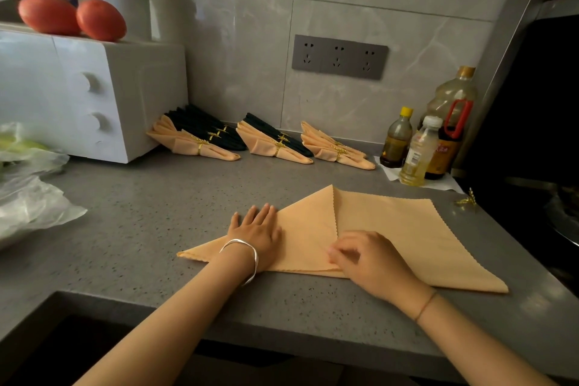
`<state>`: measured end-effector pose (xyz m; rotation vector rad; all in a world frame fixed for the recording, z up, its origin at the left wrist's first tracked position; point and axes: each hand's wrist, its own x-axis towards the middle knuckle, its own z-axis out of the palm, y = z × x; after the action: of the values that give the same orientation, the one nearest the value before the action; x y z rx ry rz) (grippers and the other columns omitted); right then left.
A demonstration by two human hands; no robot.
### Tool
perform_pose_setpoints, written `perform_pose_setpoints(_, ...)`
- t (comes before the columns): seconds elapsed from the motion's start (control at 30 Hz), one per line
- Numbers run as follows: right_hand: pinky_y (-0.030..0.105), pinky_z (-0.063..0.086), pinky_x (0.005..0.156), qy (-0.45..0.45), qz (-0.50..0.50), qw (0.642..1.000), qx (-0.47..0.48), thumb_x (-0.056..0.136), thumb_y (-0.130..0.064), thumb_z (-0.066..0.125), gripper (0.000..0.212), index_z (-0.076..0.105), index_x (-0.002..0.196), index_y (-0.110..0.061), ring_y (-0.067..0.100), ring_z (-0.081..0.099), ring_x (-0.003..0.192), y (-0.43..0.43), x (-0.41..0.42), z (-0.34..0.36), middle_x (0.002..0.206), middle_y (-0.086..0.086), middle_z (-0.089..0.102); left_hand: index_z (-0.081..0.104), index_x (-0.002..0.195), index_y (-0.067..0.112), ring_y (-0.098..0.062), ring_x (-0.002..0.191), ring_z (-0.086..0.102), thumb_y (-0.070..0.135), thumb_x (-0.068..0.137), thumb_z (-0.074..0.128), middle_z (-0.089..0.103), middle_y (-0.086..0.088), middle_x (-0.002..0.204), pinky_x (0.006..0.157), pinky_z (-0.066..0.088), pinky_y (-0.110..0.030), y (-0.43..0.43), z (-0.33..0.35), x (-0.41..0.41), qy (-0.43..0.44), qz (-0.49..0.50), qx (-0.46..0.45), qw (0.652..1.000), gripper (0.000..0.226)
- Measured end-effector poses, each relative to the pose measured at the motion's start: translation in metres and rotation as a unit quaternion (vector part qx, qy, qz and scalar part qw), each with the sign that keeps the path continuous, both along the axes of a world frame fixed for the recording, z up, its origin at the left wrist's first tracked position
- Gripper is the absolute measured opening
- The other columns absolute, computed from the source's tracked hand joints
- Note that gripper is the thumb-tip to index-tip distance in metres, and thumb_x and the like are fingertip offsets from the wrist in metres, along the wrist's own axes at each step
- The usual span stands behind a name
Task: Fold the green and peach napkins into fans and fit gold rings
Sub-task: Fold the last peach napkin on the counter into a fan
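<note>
Head: peach napkin [391, 229] beside counter edge [282, 316]

The flat napkin [391, 229] is plain peach, on a grey counter [141, 229] flecked with dark specks. Behind the napkin, folded fans [268, 143] show peach and near-black green, banded in gold; right of it lies a gold ring [466, 200]. Left of it, a white oven [62, 94] carries orange-red tomatoes [100, 19].

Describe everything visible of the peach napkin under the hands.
The peach napkin is thin cloth with scalloped edges, lying flat on the grey speckled countertop. Its left part is folded over into a triangular flap, its edge running from the far point to the front. The left hand presses flat on the flap; the right hand pinches its near corner.
</note>
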<state>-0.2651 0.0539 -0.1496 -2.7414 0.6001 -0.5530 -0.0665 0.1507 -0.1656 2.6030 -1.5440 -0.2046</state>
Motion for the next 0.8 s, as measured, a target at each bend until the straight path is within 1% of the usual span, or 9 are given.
perform_pose_setpoints(0.03,0.032,0.05,0.075,0.013,-0.007,1.0,0.009,0.093,-0.043,0.044,0.04,0.07,0.078,-0.016,0.007,0.057,0.074,-0.002,0.008,0.006,0.076,-0.006,0.064,-0.004,0.152,0.023,-0.019,0.147,-0.005,0.045,0.102,0.012,-0.004,0.004,0.16,0.118,-0.004,-0.044,0.0,-0.001,0.0,-0.003,0.0,0.0,1.0,0.057)
perform_pose_setpoints(0.07,0.033,0.05,0.079,0.019,-0.012,1.0,0.015,0.095,-0.039,0.045,0.036,0.071,0.084,-0.016,0.008,0.058,0.079,-0.004,0.018,0.012,0.083,-0.006,0.066,-0.004,0.152,0.023,-0.019,0.147,-0.005,0.046,0.102,0.012,-0.005,0.004,0.16,0.119,-0.004,-0.044,0.0,-0.001,0.0,-0.005,0.0,-0.001,1.0,0.057)
perform_pose_setpoints(0.13,0.026,0.041,0.1,0.032,-0.007,0.999,0.017,0.099,-0.031,0.04,0.031,0.064,0.116,-0.021,0.008,0.053,0.111,-0.009,0.042,0.017,0.121,-0.006,0.062,-0.004,0.152,0.023,-0.019,0.147,-0.005,0.046,0.101,0.012,-0.005,0.004,0.16,0.119,-0.003,-0.044,0.0,-0.002,-0.001,-0.01,0.001,-0.001,1.0,0.058)
perform_pose_setpoints(0.17,0.023,0.03,0.108,0.051,0.004,0.999,0.013,0.101,-0.027,0.035,0.036,0.051,0.133,-0.021,0.008,0.042,0.128,-0.011,0.055,0.017,0.139,-0.007,0.049,-0.004,0.152,0.023,-0.019,0.147,-0.005,0.046,0.101,0.011,-0.005,0.004,0.159,0.119,-0.003,-0.043,0.0,-0.002,-0.001,-0.013,0.002,-0.002,1.0,0.058)
perform_pose_setpoints(0.23,0.024,0.01,0.115,0.112,0.024,0.993,0.006,0.103,-0.024,0.027,0.045,0.025,0.148,-0.02,0.007,0.015,0.143,-0.014,0.079,0.014,0.156,-0.008,0.02,-0.004,0.152,0.022,-0.019,0.147,-0.005,0.045,0.101,0.011,-0.006,0.003,0.159,0.119,-0.003,-0.043,0.0,-0.003,-0.001,-0.018,0.002,-0.003,1.0,0.058)
perform_pose_setpoints(0.3,0.03,0.0,0.118,0.175,0.034,0.984,-0.009,0.104,-0.026,0.02,0.049,0.01,0.151,-0.021,0.007,0.0,0.145,-0.019,0.094,0.007,0.159,-0.008,0.004,-0.005,0.152,0.022,-0.019,0.147,-0.006,0.045,0.101,0.011,-0.007,0.003,0.159,0.119,-0.003,-0.043,0.0,-0.003,0.0,-0.021,0.001,-0.002,1.0,0.058)
perform_pose_setpoints(0.4,0.031,-0.006,0.117,0.221,0.052,0.974,0.002,0.104,-0.032,0.013,0.049,0.003,0.151,-0.025,0.004,-0.007,0.144,-0.025,0.096,-0.004,0.158,-0.012,-0.004,-0.005,0.152,0.022,-0.019,0.147,-0.007,0.045,0.101,0.01,-0.008,0.003,0.159,0.119,-0.002,-0.044,-0.001,-0.004,0.0,-0.025,-0.001,-0.003,1.0,0.058)
perform_pose_setpoints(0.57,0.033,-0.006,0.118,0.219,0.021,0.975,0.009,0.102,-0.042,0.011,0.052,-0.001,0.151,-0.027,0.002,-0.009,0.143,-0.045,0.084,-0.012,0.157,-0.014,-0.006,-0.006,0.152,0.023,-0.019,0.147,-0.007,0.046,0.101,0.01,-0.008,0.004,0.159,0.119,-0.003,-0.044,-0.002,-0.005,0.001,-0.026,-0.003,-0.003,1.0,0.058)
perform_pose_setpoints(0.8,0.036,-0.004,0.117,0.225,-0.088,0.97,0.029,0.103,-0.037,0.011,0.05,0.003,0.151,-0.028,0.009,-0.005,0.145,-0.095,0.075,-0.003,0.158,-0.01,-0.002,-0.008,0.152,0.024,-0.019,0.146,-0.008,0.047,0.101,0.01,-0.009,0.004,0.159,0.119,-0.005,-0.044,-0.002,-0.005,0.002,-0.025,-0.001,0.008,1.0,0.058)
